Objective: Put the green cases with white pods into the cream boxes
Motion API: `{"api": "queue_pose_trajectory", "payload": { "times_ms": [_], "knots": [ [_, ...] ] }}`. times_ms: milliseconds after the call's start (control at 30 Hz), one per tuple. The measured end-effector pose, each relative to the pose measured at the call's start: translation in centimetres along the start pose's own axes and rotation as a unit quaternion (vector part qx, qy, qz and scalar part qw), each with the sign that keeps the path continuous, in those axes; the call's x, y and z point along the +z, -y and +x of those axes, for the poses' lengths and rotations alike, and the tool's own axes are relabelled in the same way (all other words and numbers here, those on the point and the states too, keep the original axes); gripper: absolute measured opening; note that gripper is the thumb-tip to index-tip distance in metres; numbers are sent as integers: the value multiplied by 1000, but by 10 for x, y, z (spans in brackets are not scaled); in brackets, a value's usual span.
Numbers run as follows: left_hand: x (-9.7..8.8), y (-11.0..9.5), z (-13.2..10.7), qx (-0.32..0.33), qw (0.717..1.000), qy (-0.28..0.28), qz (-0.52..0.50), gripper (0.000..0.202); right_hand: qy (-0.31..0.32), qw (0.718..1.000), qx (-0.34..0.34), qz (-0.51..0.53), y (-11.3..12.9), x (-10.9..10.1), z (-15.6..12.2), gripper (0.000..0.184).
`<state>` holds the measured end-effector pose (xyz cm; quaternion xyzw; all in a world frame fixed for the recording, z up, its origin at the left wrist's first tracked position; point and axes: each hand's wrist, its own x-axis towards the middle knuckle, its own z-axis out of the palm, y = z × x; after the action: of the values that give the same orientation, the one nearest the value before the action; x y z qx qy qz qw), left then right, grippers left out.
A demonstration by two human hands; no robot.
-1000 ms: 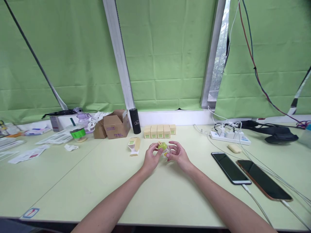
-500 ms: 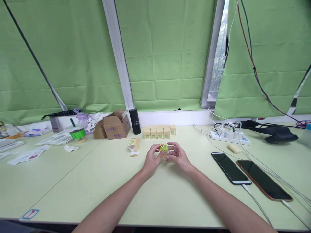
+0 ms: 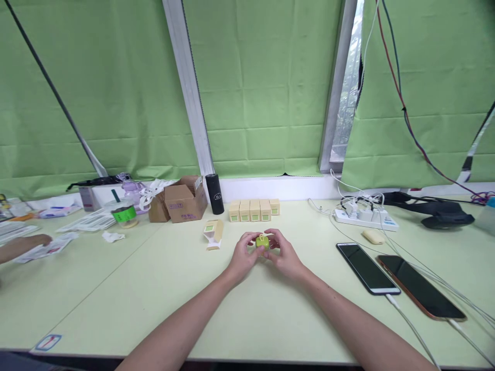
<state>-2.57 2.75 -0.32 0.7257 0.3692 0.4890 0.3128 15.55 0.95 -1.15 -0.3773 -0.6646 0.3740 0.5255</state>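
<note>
Between my two hands is a small rounded green object with a pale loop on top (image 3: 262, 242); its exact kind is too small to make out. My left hand (image 3: 244, 255) is closed on its left side, thumb at the front. On the opposite side, the fingers and thumb of my right hand (image 3: 284, 253) grip it too. Up and to the left lies an opened small carton (image 3: 213, 234), its flap folded out. Behind my hands stands a row of several small tan boxes (image 3: 254, 211) with green labels.
A black flask (image 3: 215, 194) and a brown cardboard box (image 3: 185, 200) stand at the back left. Two phones, the nearer-left one (image 3: 367, 268) and another (image 3: 421, 286), lie right with cables. A power strip (image 3: 365, 217) sits behind them. Another person's hand (image 3: 36, 242) rests over papers far left.
The green object has turned, so its looped top now tips toward me and its clear and yellow part is hidden. My right fingers moved in closer. Another person's hand has appeared at far left.
</note>
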Motion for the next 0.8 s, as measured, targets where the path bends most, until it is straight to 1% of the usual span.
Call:
{"api": "queue_pose_trajectory", "payload": {
  "times_ms": [100,200,267,367,400,467,533,567,633,667,700,767,800],
  "knots": [
    [-2,1,1,2,1000,-7,5,44,0,1000,4,1,0,-1,0,46],
    [-8,4,5,0,999,-32,17,41,-6,1000,14,3,-1,-1,0,46],
    [-14,8,10,-1,997,-65,46,37,-12,1000,17,-2,-2,-2,1,46],
    [-31,12,18,19,980,-132,146,31,-21,1000,8,-12,-7,-4,2,39],
    [-39,12,21,29,967,-158,196,30,-23,1000,3,-17,-8,-4,3,37],
    [-55,12,26,26,928,-198,314,32,-24,999,-3,-29,-12,-7,3,32],
    [-71,11,29,-25,883,-210,419,39,-26,999,1,-41,-15,-9,4,29],
    [-78,12,31,-56,861,-212,458,43,-25,999,5,-46,-17,-11,5,27],
    [-89,16,33,-103,827,-206,513,52,-23,998,15,-54,-19,-13,6,23],
    [-94,19,34,-127,815,-201,528,56,-22,998,18,-55,-20,-14,6,22],
    [-97,23,34,-154,810,-188,534,60,-23,998,21,-53,-21,-15,7,22],
    [-100,30,35,-195,807,-153,536,66,-26,998,25,-45,-22,-16,7,22],
    [-101,33,35,-206,805,-140,538,66,-27,998,26,-42,-23,-16,8,23]
  ]
}}
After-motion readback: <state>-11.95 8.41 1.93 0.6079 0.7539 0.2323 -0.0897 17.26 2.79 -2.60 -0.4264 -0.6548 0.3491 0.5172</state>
